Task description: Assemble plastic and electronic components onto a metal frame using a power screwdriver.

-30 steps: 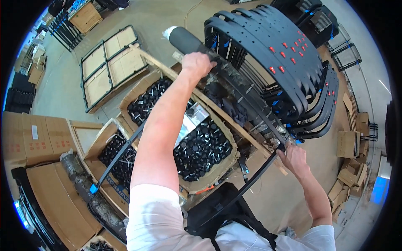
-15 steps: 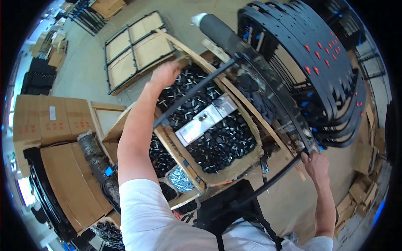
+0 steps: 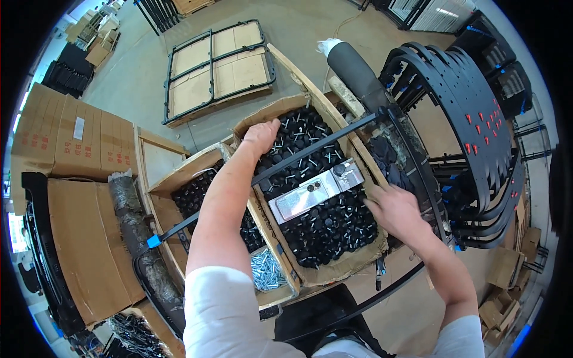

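Observation:
My left hand (image 3: 261, 137) reaches into the far left of a cardboard-lined box (image 3: 377, 246) filled with black-headed bolts (image 3: 325, 235). Its fingers are curled at the edge of the pile; whatever they hold is hidden. Over the box's right edge hangs my right hand (image 3: 395, 210), blurred, with its fingers pointing at the bolts near a silver metal fixture (image 3: 301, 200) lying on the pile. A bent black tube frame (image 3: 334, 136) spans the box, passing between the left hand and the fixture. Neither hand touches the frame.
A wooden tray at the left holds more black bolts and a bin of silver screws (image 3: 266, 269). Curved black panels (image 3: 462, 104) with red plugs stand at the right. Wrapped rolls (image 3: 128, 206) and cartons (image 3: 65, 134) line the left; a black-framed panel (image 3: 218, 68) lies beyond.
My right hand has let go of the tube frame's near right corner and moved left to the box. The left hand stays at the bolts. The whole view has shifted.

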Demonstrator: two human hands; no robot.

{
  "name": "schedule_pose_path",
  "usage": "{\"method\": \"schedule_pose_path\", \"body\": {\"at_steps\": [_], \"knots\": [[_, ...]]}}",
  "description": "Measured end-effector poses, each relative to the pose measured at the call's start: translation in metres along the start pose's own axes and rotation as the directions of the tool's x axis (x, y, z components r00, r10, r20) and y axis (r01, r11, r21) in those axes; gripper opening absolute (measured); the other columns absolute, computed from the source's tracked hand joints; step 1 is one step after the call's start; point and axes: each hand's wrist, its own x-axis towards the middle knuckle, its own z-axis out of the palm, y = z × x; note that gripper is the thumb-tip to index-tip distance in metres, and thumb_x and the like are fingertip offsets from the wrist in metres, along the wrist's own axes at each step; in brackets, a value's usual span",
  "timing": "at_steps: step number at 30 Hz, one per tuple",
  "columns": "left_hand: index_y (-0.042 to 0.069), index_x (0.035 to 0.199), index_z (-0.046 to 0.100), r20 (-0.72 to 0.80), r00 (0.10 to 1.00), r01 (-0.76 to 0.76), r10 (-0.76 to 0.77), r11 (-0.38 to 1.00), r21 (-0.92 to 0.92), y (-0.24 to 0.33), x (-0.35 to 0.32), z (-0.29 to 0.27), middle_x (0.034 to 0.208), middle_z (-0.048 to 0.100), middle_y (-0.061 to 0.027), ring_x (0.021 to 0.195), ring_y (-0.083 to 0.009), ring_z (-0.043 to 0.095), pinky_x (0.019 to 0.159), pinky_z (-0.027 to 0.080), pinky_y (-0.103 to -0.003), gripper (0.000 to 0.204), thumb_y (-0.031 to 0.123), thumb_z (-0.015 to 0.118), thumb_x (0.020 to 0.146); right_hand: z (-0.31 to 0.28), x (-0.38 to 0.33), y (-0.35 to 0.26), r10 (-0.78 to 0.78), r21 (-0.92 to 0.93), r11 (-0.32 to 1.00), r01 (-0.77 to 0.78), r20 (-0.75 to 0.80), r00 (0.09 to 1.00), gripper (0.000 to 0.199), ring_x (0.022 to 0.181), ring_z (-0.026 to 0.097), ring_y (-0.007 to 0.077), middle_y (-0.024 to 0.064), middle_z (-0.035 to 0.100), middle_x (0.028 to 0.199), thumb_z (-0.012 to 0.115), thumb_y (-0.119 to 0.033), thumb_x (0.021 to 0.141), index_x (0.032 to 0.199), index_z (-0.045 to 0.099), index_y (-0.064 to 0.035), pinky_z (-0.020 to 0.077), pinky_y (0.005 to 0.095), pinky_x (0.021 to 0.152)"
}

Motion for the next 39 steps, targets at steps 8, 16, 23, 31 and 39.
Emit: {"method": "schedule_pose_path", "body": {"at_steps": [8,16,23,31,39], "knots": [[0.003,0.141,0.059,0.024,0.958,0.108,-0.287,0.28,-0.954,0.041,-0.132,-0.106,0.089,0.065,-0.0043,0.083,-0.0146,0.065,0.083,0.054,-0.032,0.039,0.022,0.061,0.107,0.136,0.176,0.003,0.146,-0.385,0.921,-0.048,0.23,0.962,0.032,0.099,0.077,0.0299,0.0217,0.072,0.115,0.058,-0.012,0.099,0.123,0.065,0.0065,0.064,0.0395,0.079],[0.001,0.139,0.059,0.111,0.947,0.084,-0.302,-0.104,-0.991,0.112,-0.349,-0.063,0.092,0.067,-0.0032,0.085,-0.0117,0.065,0.079,0.054,-0.028,0.037,0.025,0.059,0.111,0.168,0.218,0.049,0.108,-0.487,0.873,-0.025,0.143,0.984,0.037,0.104,0.074,0.0258,0.0142,0.073,0.112,0.058,-0.016,0.102,0.138,0.053,-0.0068,0.0603,0.0412,0.086],[0.004,0.148,0.056,0.151,0.956,0.083,-0.253,-0.261,-0.962,0.147,-0.416,0.008,0.121,0.067,-0.0065,0.106,-0.0141,0.067,0.092,0.055,-0.032,0.04,0.023,0.054,0.113,0.119,0.13,-0.001,-0.022,0.14,0.99,0.011,0.077,0.997,0.035,0.111,0.067,0.044,0.0248,0.069,0.114,0.051,-0.018,0.103,0.134,0.058,-0.0042,0.0536,0.0537,0.096],[0.005,0.151,0.05,0.077,0.975,0.071,-0.209,-0.035,-0.997,0.156,-0.453,0.028,0.122,0.064,-0.0057,0.11,-0.0135,0.064,0.096,0.051,-0.03,0.039,0.02,0.051,0.114,0.035,0.093,-0.162,-0.211,0.513,0.843,0.163,0.035,0.977,0.034,0.109,0.069,0.0369,0.0173,0.068,0.118,0.069,-0.015,0.096,0.126,0.061,-0.0026,0.0546,0.0442,0.092],[0.008,0.145,0.057,-0.025,0.964,-0.024,-0.264,0.01,-1.0,0.165,-0.525,0.051,0.111,0.068,-0.0066,0.093,-0.0123,0.063,0.086,0.053,-0.031,0.039,0.021,0.061,0.109,0.046,0.14,-0.212,-0.368,0.212,0.907,0.363,-0.015,0.93,0.036,0.121,0.064,0.0356,0.0153,0.066,0.124,0.066,-0.002,0.088,0.124,0.069,-0.0018,0.0525,0.0431,0.106]]}}
